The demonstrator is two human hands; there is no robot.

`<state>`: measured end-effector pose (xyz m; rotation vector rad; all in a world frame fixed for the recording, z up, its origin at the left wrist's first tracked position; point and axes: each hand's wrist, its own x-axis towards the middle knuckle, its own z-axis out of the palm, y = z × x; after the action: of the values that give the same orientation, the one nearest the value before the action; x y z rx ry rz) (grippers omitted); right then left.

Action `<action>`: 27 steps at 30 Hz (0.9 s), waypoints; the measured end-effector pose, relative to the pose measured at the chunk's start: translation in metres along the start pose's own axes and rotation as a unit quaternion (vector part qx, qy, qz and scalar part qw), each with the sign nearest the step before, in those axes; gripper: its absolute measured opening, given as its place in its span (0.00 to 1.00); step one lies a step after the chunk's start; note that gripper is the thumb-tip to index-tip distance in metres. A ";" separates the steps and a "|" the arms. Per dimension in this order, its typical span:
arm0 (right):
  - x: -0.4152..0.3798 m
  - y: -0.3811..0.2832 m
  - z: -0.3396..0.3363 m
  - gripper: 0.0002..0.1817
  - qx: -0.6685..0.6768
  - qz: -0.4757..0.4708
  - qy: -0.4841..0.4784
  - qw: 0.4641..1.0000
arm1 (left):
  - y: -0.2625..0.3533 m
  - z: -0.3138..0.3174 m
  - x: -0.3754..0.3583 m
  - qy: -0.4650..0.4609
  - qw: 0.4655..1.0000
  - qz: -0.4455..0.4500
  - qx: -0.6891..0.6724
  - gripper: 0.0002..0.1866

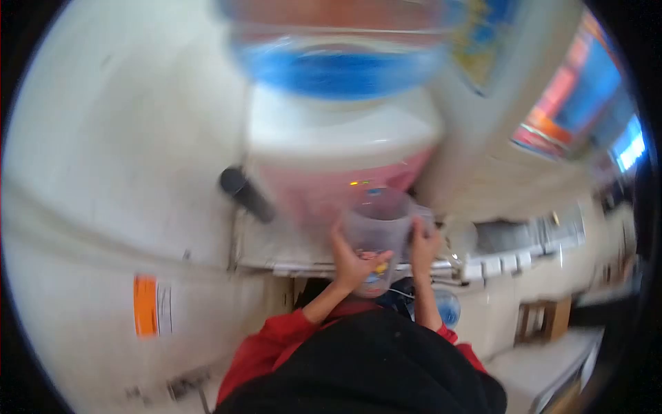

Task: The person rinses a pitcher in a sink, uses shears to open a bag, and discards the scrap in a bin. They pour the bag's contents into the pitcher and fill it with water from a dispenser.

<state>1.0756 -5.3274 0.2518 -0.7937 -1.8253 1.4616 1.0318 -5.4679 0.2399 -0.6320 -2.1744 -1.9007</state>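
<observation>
A translucent plastic pitcher [376, 231] with a coloured print near its base is held in front of my body. My left hand [354, 265] is wrapped round its left side, the thumb lying across the front. On the other side my right hand [423, 250] grips at the handle [422, 219]; its fingers are partly hidden. Just beyond the pitcher stands a white and pink water dispenser [303, 176] with small lights on its front. A large blue-tinted water bottle [338, 69] sits on top of it. Motion blurs the view, and the pitcher's contents cannot be made out.
A dark cylindrical object [247, 195] stands left of the dispenser. To the right, a clear rounded container [459, 238] is near a metallic tray-like surface [507, 238]. Lower down are a blue bottle [447, 308] and a wooden stool-like piece [543, 321]. An orange label [145, 305] marks the left wall.
</observation>
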 end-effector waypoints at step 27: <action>0.000 -0.013 0.003 0.20 0.029 -0.008 0.003 1.000 | 0.004 -0.005 0.007 -0.028 0.999 0.028 -0.012 0.54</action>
<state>1.0728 -5.3319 0.2642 -0.7533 -1.7730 1.4925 1.0265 -5.4710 0.2466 -0.7503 -2.1461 -1.9051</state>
